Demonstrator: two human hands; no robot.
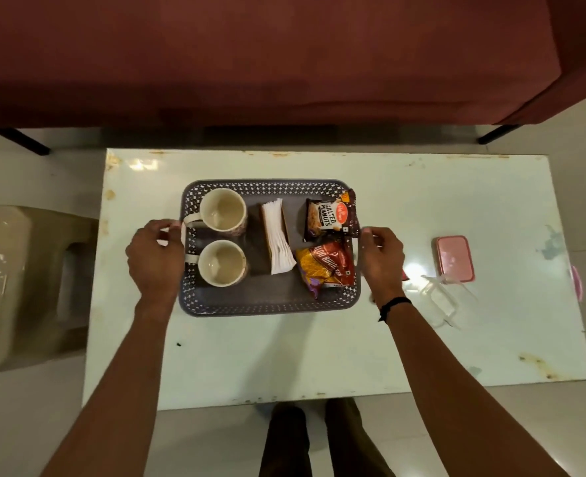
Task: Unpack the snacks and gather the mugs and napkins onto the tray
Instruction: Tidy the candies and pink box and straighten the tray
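- The left hand (155, 256) sits at the left rim of the grey tray (267, 304), fingers curled round the edge, thumb and fingertips closing on the rim beside the far mug's handle.
- The right hand (382, 258) is at the tray's right rim, fingers curled in toward the edge; whether they truly clasp it cannot be told, as the hand covers the rim. A black band circles that wrist.
- Between the hands, the tray rests on the white tabletop (319, 356).
- Just inside the left hand stand two cream mugs: the far mug (222, 210) and the near mug (221, 263), both upright and empty, handles pointing toward the left hand.
- Midway between the hands lies a stack of white napkins (278, 239), fanned lengthwise.
- Just inside the right hand lie two snack packets: the salted peanuts packet (331, 215) farther off, and the orange-and-red packet (327, 266) nearer, touching each other.
- Beyond the right hand, on the tabletop, lie a pink lid (454, 258) and a clear container (443, 297), well apart from the tray.
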